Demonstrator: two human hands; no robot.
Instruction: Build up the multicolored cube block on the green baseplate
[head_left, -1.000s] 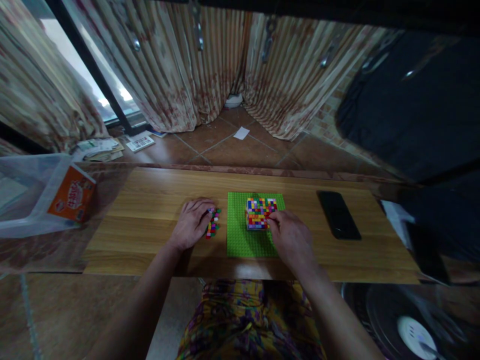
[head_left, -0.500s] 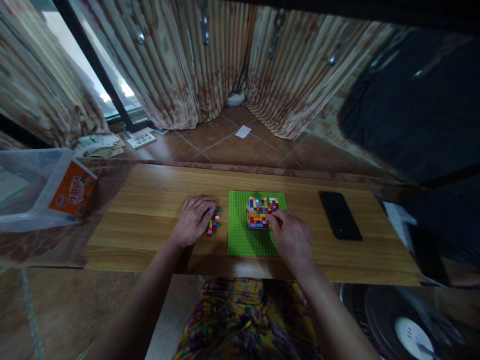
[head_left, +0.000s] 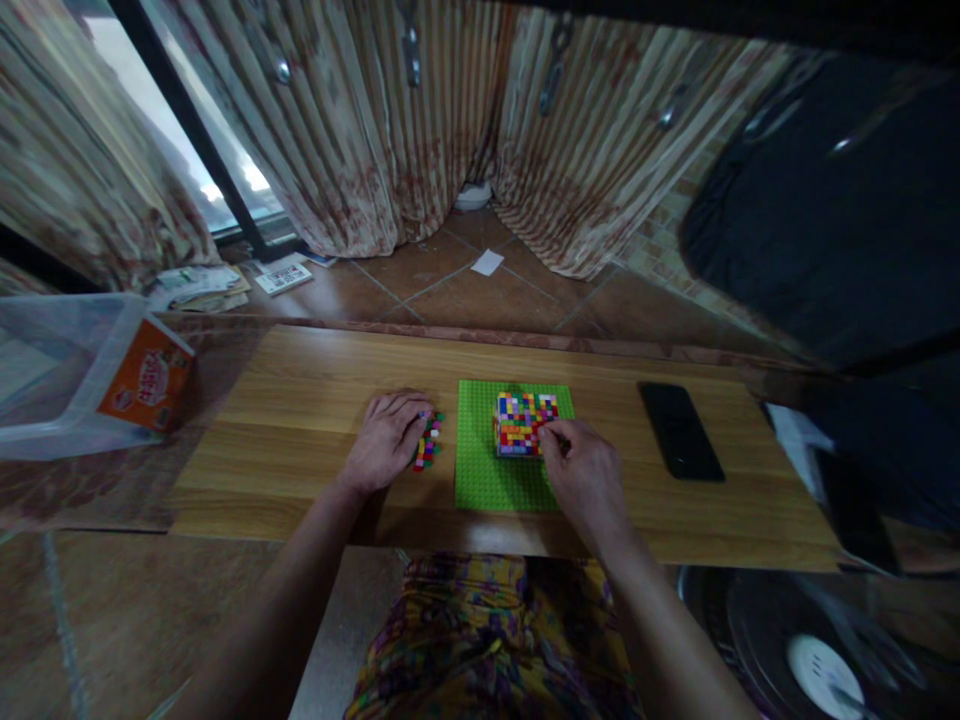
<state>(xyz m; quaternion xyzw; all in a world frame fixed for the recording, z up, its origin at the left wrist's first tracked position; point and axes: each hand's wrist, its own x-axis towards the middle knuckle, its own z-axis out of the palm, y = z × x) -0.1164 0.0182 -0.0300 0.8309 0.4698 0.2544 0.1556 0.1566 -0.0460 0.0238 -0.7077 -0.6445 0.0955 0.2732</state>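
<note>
A block built of many small coloured toy bricks [head_left: 517,428] stands on a green studded baseplate [head_left: 480,485]. My right hand [head_left: 589,475] reaches over the plate's right part, thumb and forefinger pinched at the block's front right top. Whatever sits between those fingertips is too small or hidden to name. To the left of the plate, my left hand [head_left: 386,440] lies flat on the table with its fingers stretched out. Its thumb rests against a small cluster of loose coloured bricks [head_left: 429,445], partly covering them.
The wooden table [head_left: 277,430] also holds a black phone [head_left: 681,430] on the right. Off the left end stands a clear plastic bin [head_left: 97,390] with an orange label. Another person's dark clothing [head_left: 832,220] and a second dark device [head_left: 855,505] appear at the right.
My right hand's pinched fingertips have shifted slightly to the right along the block's top. My left hand stays by the loose bricks.
</note>
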